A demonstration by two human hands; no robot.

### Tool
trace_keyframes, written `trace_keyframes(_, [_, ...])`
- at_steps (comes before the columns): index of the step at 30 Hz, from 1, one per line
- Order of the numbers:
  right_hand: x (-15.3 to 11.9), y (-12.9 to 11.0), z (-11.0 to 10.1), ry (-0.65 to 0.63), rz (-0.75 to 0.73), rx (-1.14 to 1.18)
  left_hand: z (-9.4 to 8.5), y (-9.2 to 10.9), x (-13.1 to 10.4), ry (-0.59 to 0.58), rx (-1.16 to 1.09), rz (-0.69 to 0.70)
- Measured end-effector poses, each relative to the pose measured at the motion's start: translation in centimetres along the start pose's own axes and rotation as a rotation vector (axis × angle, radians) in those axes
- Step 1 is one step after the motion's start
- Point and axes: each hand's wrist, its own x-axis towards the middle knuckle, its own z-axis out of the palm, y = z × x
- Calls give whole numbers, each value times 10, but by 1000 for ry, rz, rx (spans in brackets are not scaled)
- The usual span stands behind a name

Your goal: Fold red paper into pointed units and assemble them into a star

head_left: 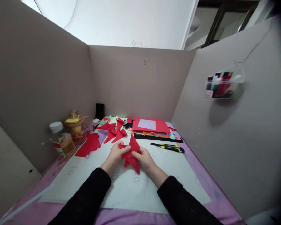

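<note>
Between my two hands is a piece of folded red origami paper (134,143) with several pointed flaps, held above the white sheet (164,181). My left hand (117,154) pinches its left side, the thumb lying across the front. On the right side, my right hand (144,157) grips it with the thumb near the middle. The fingers behind the paper are partly hidden. More folded red paper pieces (119,135) lie just beyond my left hand. Flat red sheets (90,145) rest to the left, partly over a lilac one.
A yellow and black utility knife (170,147) lies right of my hands. Behind it is a stack topped by a red sheet (162,126) and a lilac square (146,124). A bottle (64,142), a lidded tub (75,128) and a black phone (99,111) stand left. Grey partitions (140,84) enclose the table.
</note>
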Motion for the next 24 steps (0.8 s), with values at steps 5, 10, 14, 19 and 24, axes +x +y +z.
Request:
trace_keyframes(5, [3, -2, -4, 75, -24, -18, 1, -1, -1, -31, 42, -15])
trace_keyframes(10, [4, -4, -6, 52, 28, 7, -2, 0, 0, -74, 80, -27])
trace_keyframes(14, [4, -5, -6, 41, 70, 47, -4, 0, 2, -107, 93, -38])
trace_keyframes(19, [4, -9, -6, 47, 79, 55, -4, 2, 3, -56, 113, -5])
trace_keyframes(24, [4, -11, -8, 71, 60, 55, -16, 7, 9, 93, 151, 47])
